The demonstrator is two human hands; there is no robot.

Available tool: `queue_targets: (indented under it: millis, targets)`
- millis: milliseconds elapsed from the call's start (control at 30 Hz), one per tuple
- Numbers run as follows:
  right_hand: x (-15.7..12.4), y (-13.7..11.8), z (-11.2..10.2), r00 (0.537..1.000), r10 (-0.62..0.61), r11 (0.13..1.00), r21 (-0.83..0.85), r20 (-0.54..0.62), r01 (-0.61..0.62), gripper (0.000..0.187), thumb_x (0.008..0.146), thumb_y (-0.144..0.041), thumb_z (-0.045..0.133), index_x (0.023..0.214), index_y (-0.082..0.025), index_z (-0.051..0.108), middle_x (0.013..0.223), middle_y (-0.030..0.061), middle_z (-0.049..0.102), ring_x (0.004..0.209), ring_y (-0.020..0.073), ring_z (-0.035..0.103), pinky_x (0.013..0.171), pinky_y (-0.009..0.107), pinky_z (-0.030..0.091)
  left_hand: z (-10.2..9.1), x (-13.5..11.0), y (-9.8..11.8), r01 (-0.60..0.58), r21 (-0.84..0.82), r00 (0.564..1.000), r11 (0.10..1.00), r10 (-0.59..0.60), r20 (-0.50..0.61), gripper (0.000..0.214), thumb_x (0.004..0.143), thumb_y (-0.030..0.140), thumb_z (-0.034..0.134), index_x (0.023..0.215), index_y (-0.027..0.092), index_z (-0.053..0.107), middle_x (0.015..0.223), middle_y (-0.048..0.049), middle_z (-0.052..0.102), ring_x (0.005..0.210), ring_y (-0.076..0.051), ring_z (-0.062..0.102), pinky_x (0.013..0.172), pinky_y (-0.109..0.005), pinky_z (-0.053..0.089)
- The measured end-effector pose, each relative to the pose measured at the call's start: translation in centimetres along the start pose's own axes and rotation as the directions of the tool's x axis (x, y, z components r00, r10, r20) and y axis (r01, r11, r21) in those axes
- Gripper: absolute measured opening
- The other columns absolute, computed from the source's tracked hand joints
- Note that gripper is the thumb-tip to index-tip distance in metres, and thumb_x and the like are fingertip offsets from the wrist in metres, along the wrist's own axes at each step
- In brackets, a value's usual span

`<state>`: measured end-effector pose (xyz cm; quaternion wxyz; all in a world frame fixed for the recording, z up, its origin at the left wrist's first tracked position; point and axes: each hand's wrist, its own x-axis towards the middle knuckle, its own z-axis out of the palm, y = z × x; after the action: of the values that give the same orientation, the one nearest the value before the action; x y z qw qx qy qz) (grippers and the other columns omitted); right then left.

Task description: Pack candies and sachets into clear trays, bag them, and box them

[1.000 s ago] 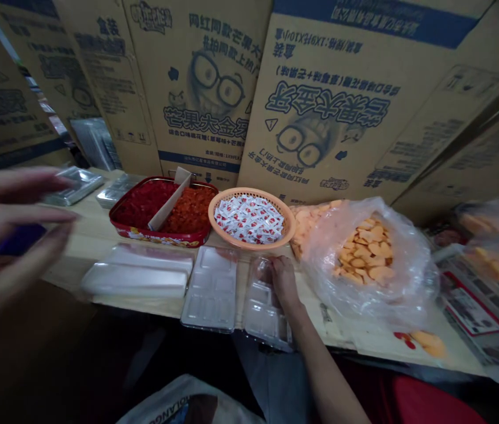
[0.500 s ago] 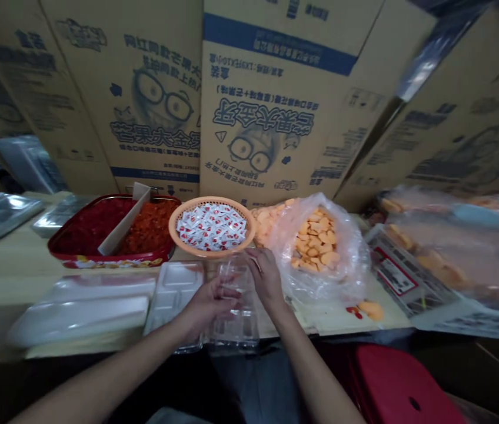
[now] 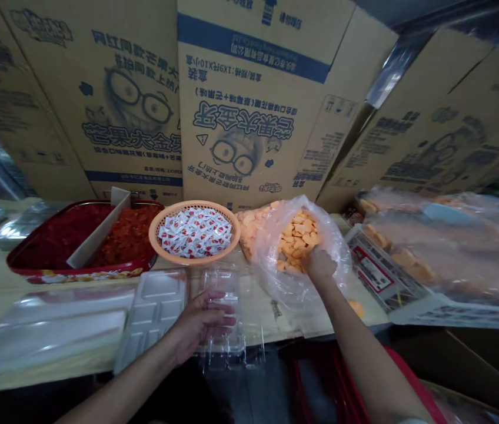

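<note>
My left hand (image 3: 200, 324) lies across a clear plastic tray (image 3: 220, 282) at the table's front edge, its fingers stretched out and apart over the compartments. At the mouth of a clear plastic bag (image 3: 338, 253), my right hand (image 3: 320, 266) reaches in among flat orange pieces (image 3: 298, 232). Its fingers are curled and the tips are hidden, so what they hold does not show. A second compartment tray (image 3: 156, 306), whitish, sits left of my left hand. Behind the trays stands an orange basket (image 3: 156, 235) full of small white-and-red sachets (image 3: 194, 232).
A red tub (image 3: 82, 274) with a divider (image 3: 99, 229) holds dark red and orange-red packets. White lids or trays (image 3: 55, 335) lie at front left. On the right is a grey crate (image 3: 375, 277) beside bagged goods (image 3: 461, 253). Cardboard boxes (image 3: 249, 76) wall the back.
My right hand has left the clear tray and moved right into the bag of orange pieces. My left hand stays at the tray. The view has shifted to the right.
</note>
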<state>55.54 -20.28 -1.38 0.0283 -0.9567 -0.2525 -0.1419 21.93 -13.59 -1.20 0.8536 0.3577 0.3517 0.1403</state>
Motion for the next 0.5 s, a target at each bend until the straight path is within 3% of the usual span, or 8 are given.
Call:
queue_targets:
  millis: [200,300,333,400,467,500]
  targets:
    - [-1.3,0.5,-1.6,0.992,-0.093,0.995,0.030,-0.086,0.096,0.030,0.080,-0.006,0.037,0.104,-0.008,0.055,0.094,0.0195,0.061,0.094,0.0293,0.056,0.074,0.038,0.041,0.2,0.4,-0.1,0.002,-0.024,1.000,1.000,-0.002,-0.009,0.050,0.057,0.012,0.072,0.101,0.018,0.048,0.090,-0.0074,0.067,0.079,-0.022,0.067,0.072,-0.034,0.051]
    - [-2.6,-0.2,-3.5,0.972,-0.120,0.915,0.358,-0.200,0.187,0.029,0.079,-0.011,0.039,0.102,-0.011,0.057,0.098,0.0170,0.060,0.090,0.0259,0.055,0.074,0.037,0.041,0.8,0.7,0.0,0.014,-0.030,1.000,0.999,-0.014,-0.007,0.050,0.058,0.008,0.069,0.102,0.017,0.047,0.089,-0.0074,0.067,0.078,-0.022,0.067,0.073,-0.034,0.051]
    - [-3.2,-0.8,-4.1,0.976,-0.098,0.819,0.541,-0.195,0.190,0.028,0.078,-0.014,0.042,0.100,-0.011,0.058,0.096,0.0149,0.061,0.084,0.0232,0.056,0.072,0.035,0.042,1.0,0.9,0.0,0.019,-0.036,1.000,0.999,-0.019,-0.004,0.050,0.058,0.007,0.068,0.103,0.017,0.047,0.089,-0.0074,0.067,0.078,-0.022,0.067,0.073,-0.034,0.051]
    - [-4.8,-2.3,-5.3,0.994,-0.087,0.506,0.857,-0.062,0.097,0.027,0.074,-0.023,0.050,0.097,-0.012,0.058,0.086,0.0092,0.061,0.069,0.0174,0.055,0.063,0.030,0.043,1.4,1.2,-0.2,0.032,-0.052,0.999,0.998,-0.031,0.015,0.053,0.059,0.006,0.067,0.106,0.017,0.045,0.089,-0.0075,0.067,0.079,-0.022,0.067,0.074,-0.035,0.051]
    - [-6.7,-4.2,-5.9,0.973,-0.196,0.204,0.976,0.121,-0.081,0.031,0.067,-0.030,0.058,0.093,-0.014,0.059,0.076,0.0039,0.061,0.058,0.0131,0.052,0.055,0.026,0.041,1.7,1.4,-0.5,0.040,-0.071,0.998,0.997,-0.037,0.040,0.057,0.060,0.004,0.067,0.109,0.018,0.043,0.091,-0.0080,0.066,0.081,-0.023,0.067,0.075,-0.036,0.051]
    - [-7.7,-5.1,-6.0,0.944,-0.273,0.120,0.980,0.185,-0.158,0.032,0.063,-0.032,0.060,0.090,-0.014,0.060,0.072,0.0021,0.060,0.055,0.0118,0.050,0.053,0.025,0.040,1.8,1.5,-0.6,0.042,-0.078,0.998,0.996,-0.038,0.053,0.058,0.060,0.004,0.066,0.111,0.018,0.042,0.092,-0.0082,0.066,0.083,-0.024,0.067,0.075,-0.036,0.051]
